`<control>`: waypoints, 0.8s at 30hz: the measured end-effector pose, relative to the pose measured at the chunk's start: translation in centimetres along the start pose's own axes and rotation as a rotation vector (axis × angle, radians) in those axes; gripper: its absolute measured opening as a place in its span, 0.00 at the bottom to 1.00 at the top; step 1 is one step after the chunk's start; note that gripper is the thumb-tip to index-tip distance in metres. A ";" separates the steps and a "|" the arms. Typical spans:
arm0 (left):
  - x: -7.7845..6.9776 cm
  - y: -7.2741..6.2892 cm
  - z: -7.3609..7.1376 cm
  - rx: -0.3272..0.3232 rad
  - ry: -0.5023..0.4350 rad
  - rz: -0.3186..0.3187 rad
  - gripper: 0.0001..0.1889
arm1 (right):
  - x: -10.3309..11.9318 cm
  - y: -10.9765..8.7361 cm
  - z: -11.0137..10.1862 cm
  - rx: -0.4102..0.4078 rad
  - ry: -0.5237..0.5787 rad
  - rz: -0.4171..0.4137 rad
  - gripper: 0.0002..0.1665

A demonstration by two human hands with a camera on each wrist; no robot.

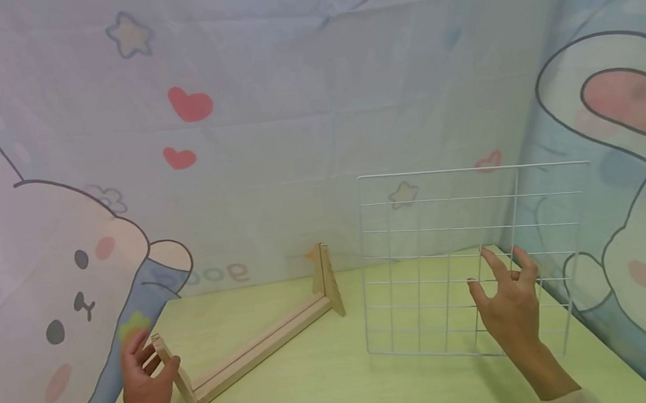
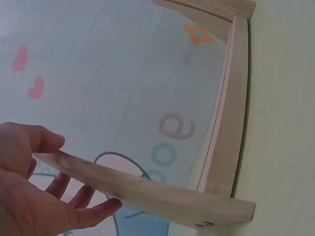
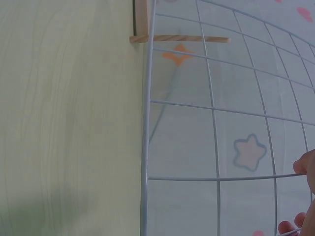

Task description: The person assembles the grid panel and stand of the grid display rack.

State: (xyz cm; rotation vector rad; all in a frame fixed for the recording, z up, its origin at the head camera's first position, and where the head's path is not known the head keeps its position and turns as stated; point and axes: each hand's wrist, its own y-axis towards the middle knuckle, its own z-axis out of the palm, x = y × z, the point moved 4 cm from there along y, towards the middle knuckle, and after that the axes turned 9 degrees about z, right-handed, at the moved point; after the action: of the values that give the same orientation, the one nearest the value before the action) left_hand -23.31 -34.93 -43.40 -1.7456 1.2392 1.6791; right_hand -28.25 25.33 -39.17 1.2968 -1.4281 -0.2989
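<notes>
A wooden stand, made of a grooved bar (image 1: 265, 347) with an upright piece at each end, sits at an angle on the table. My left hand (image 1: 146, 384) grips the near upright (image 2: 147, 189), thumb on one side and fingers on the other. At the far end, the other upright (image 1: 327, 277) stands on the table. On the right, my right hand (image 1: 509, 310) holds a white wire grid panel (image 1: 464, 170) upright, fingers and thumb on its wires. In the right wrist view only the fingertips (image 3: 304, 167) show, at the grid's wires.
The light green wood-grained table (image 1: 322, 387) runs back to a hanging cloth backdrop (image 1: 276, 137) printed with hearts, stars and rabbits. Side cloths (image 1: 592, 212) close in at the table's right edge.
</notes>
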 end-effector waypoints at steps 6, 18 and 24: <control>1.4 -0.1 -0.7 0.024 -0.049 0.086 0.44 | -0.2 0.0 0.1 0.005 0.001 -0.001 0.37; 2.0 -0.2 -0.7 0.098 0.171 0.269 0.45 | -0.4 -0.1 0.1 0.018 0.005 0.012 0.36; 2.0 0.1 -0.8 0.118 0.167 0.323 0.44 | -0.4 -0.2 0.2 0.035 0.003 0.024 0.37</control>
State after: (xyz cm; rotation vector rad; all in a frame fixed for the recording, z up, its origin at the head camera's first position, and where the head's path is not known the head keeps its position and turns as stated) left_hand -23.12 -36.23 -45.10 -1.7140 1.7386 1.6121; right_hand -28.40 25.47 -39.60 1.3066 -1.4509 -0.2570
